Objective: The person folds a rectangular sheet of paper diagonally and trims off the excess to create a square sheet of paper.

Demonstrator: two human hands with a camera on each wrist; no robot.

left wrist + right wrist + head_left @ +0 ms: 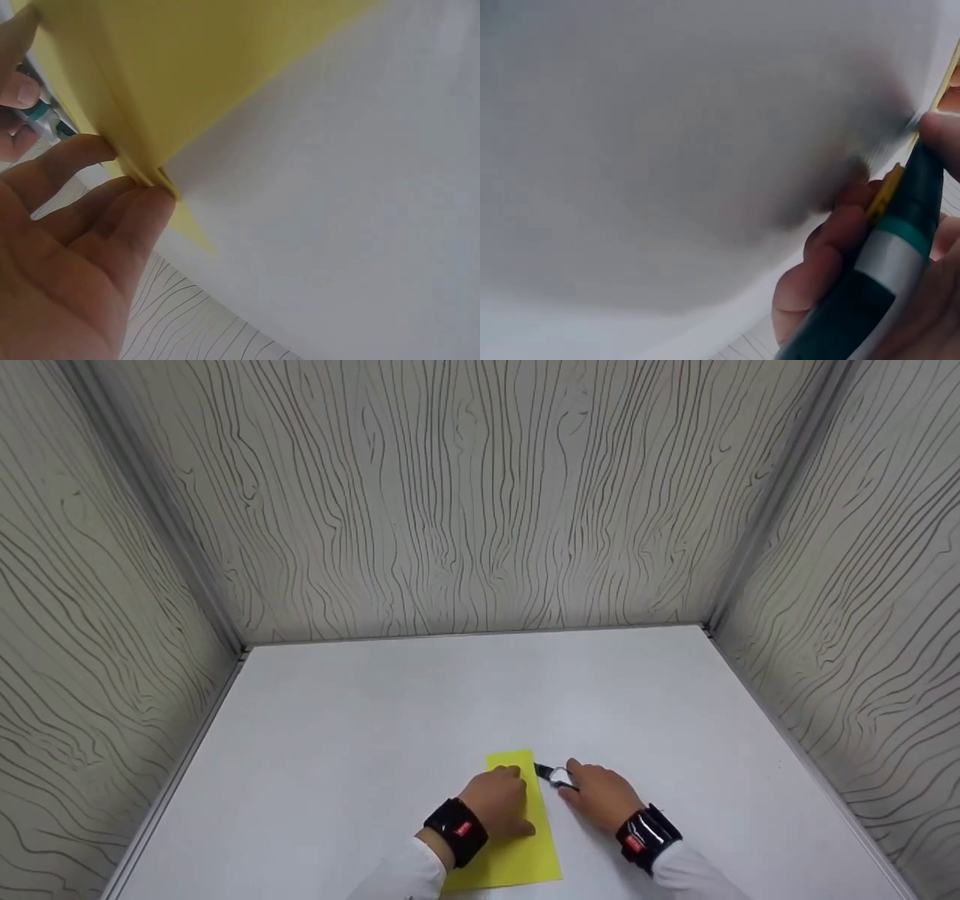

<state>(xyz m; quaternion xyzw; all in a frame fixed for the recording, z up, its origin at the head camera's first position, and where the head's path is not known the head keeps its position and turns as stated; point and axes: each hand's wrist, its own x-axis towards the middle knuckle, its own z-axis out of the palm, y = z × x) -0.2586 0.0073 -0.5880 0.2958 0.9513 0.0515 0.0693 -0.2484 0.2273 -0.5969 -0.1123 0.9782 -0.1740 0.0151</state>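
A sheet of yellow paper lies on the white table in the head view. My left hand rests on it, the thumb spread toward the paper's right edge. In the left wrist view, the bent fingertips press at a creased, layered end of the paper. Just right of the paper, my right hand grips a utility knife, its tip pointing at the paper's edge. The right wrist view shows the knife's dark green and grey body with a yellow slider.
The white tabletop spreads around the paper on all sides. Wood-grain patterned panels stand at the back, left and right, joined by grey metal frame bars. Black bands circle both wrists.
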